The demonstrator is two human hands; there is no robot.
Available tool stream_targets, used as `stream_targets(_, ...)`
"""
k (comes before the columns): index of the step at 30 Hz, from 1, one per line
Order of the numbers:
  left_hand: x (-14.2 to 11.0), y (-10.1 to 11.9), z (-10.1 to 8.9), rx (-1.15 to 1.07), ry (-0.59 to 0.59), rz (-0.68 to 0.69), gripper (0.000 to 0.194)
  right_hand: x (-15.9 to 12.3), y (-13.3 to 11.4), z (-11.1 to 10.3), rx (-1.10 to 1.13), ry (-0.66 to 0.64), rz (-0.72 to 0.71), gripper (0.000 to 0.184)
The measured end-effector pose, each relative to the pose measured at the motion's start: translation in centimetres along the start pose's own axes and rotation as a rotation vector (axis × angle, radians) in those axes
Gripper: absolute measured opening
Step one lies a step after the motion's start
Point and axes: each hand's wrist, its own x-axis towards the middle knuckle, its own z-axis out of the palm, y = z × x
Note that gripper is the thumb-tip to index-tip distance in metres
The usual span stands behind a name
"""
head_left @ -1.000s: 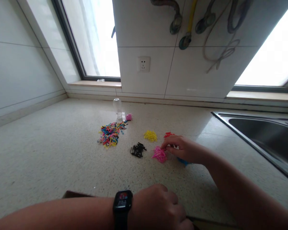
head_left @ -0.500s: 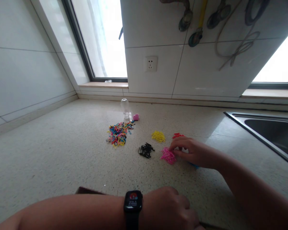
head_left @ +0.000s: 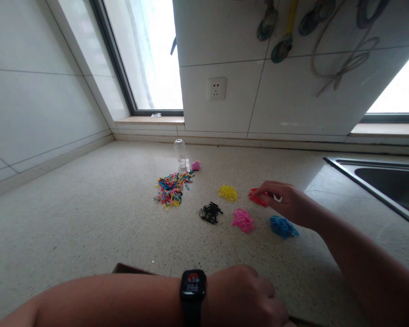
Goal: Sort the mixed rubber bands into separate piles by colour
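My right hand (head_left: 282,200) is over a small pile of red rubber bands (head_left: 257,198), its fingers bent and their tips on the bands. My left hand (head_left: 243,295) rests curled at the near edge, below the piles, with its fingertips hidden. Separate piles lie close by: blue rubber bands (head_left: 283,227), pink rubber bands (head_left: 243,220), yellow rubber bands (head_left: 228,193) and black rubber bands (head_left: 210,212). Farther left is a larger heap of mixed-colour rubber bands (head_left: 172,188).
Behind the mixed heap stand a clear plastic bottle (head_left: 179,152) and a small pink cap (head_left: 195,165). A steel sink (head_left: 354,175) is set into the speckled countertop (head_left: 88,227) at the right. The tiled back wall carries a socket (head_left: 217,88) and pipe valves (head_left: 281,49).
My right hand has moved from the pink pile up and right to the red pile, uncovering the blue pile. My left hand stays curled. The view has shifted slightly.
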Motion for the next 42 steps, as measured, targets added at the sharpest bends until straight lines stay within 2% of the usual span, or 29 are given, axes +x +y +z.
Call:
stream_targets(5,-0.1,0.1,0.0,-0.001,0.011,-0.013,0.017,0.3,3.9,-0.2,-0.044,0.168,0.179,0.028)
stream_targets(9,0.0,0.1,0.0,-0.004,0.056,-0.012,0.019,0.6,6.8,0.0,0.014,0.191,0.299,0.034)
stream_targets(13,0.0,0.1,-0.2,-0.011,0.069,-0.016,0.019,1.0,8.3,-0.1,0.032,0.194,0.332,0.033)
stream_targets(20,0.0,0.1,-0.1,-0.011,0.056,-0.01,0.017,1.2,9.2,-0.5,0.051,0.108,0.348,0.031)
stream_targets(31,0.0,0.1,-0.1,-0.014,0.072,-0.008,0.014,1.2,9.5,-0.7,0.051,0.065,0.387,0.034)
stream_targets(42,-0.1,-0.1,0.7,-0.023,0.112,-0.001,0.009,1.2,9.5,-0.8,0.066,0.064,0.399,0.033)
